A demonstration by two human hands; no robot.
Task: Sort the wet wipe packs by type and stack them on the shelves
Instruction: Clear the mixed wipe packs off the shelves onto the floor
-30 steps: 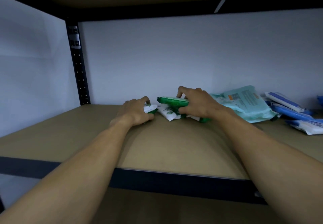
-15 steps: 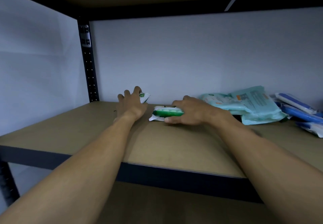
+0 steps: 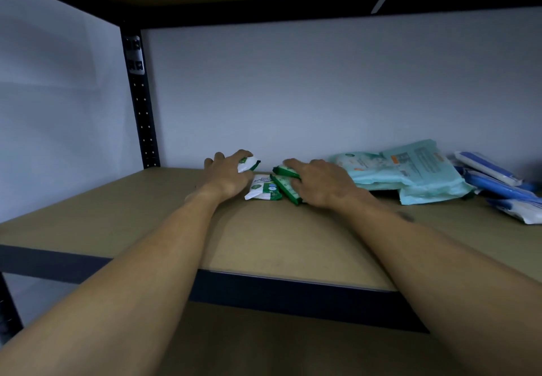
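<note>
On the shelf (image 3: 146, 220), small packs (image 3: 264, 191) lie centre-back — larger packs (image 3: 410, 176) right of them, flat packs (image 3: 495, 182) farthest right.

We are in what looks like a storeroom: a metal rack with a perforated black post (image 3: 140, 106), bare board shelves (image 3: 88, 217), a plain white wall (image 3: 293, 97), and packs of wipes (image 3: 410, 176) heaped loose.

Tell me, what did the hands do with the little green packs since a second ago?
The right hand brought its green pack down onto the shelf and still holds it there, above a second green pack. A white-fronted pack now lies uncovered between the hands. The left hand still grips its small pack. The teal packs and blue packs stayed put.
</note>
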